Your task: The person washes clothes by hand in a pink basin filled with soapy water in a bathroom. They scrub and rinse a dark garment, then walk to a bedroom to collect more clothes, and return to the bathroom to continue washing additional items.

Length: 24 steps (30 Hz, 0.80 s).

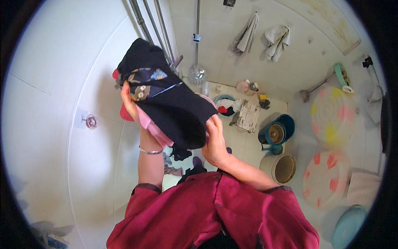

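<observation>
Both hands hold up a black cloth garment [177, 109], stretched between them at an angle. It carries a patterned patch, and pink fabric [150, 127] shows along its lower left edge. My left hand [132, 102] grips the garment's left side near the patch, its fingers partly hidden by the cloth. At the lower right end, my right hand [214, 138] has its fingers curled around the black edge. Behind the garment, bits of a red object [126, 112] stick out on the left; what it is cannot be made out.
On the tiled floor beyond are a basin of clothes [225, 104], a worn wooden stool [248, 115], a blue bucket [286, 124] and a pale bucket [285, 168]. Long poles [149, 21] lean at the left wall. Cloths [278, 42] and round basins [326, 180] hang on the walls.
</observation>
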Tool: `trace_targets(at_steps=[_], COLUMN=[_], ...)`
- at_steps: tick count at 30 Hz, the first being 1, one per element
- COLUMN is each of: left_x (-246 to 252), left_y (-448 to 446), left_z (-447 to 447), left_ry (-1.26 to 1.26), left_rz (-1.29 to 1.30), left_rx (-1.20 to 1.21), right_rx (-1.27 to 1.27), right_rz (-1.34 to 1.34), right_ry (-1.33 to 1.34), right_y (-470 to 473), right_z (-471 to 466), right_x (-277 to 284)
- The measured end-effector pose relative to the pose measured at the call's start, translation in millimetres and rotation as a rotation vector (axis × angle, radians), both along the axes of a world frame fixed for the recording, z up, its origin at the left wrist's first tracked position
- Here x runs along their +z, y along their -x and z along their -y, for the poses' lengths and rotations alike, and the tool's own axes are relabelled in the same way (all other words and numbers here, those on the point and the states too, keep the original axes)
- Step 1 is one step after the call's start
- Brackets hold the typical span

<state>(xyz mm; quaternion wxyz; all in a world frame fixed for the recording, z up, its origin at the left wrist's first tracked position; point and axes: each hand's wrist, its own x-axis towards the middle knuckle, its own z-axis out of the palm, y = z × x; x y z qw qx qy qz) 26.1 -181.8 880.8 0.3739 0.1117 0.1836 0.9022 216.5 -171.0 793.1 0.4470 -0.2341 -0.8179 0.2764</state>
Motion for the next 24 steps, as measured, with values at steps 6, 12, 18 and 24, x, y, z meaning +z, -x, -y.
trace_targets(at_steps=[6, 12, 18, 24], left_x=[-25, -59, -84, -120], left_y=[-29, -38, -85, -91], left_z=[-9, -29, -55, -64], left_ry=[0.073, 0.440, 0.312, 0.625], left_rz=[-0.120, -0.075, -0.155, -0.212], left_rx=[0.094, 0.399, 0.566, 0.698], right_rx=[0.559, 0.994, 1.465, 1.487], right_rz=[0.313, 0.241, 0.361, 0.391], right_ry=[0.563, 0.556, 1.300, 1.511], right_y=[13, 18, 31, 53], right_z=[-49, -89, -149, -189], right_x=[-14, -44, -117, -172])
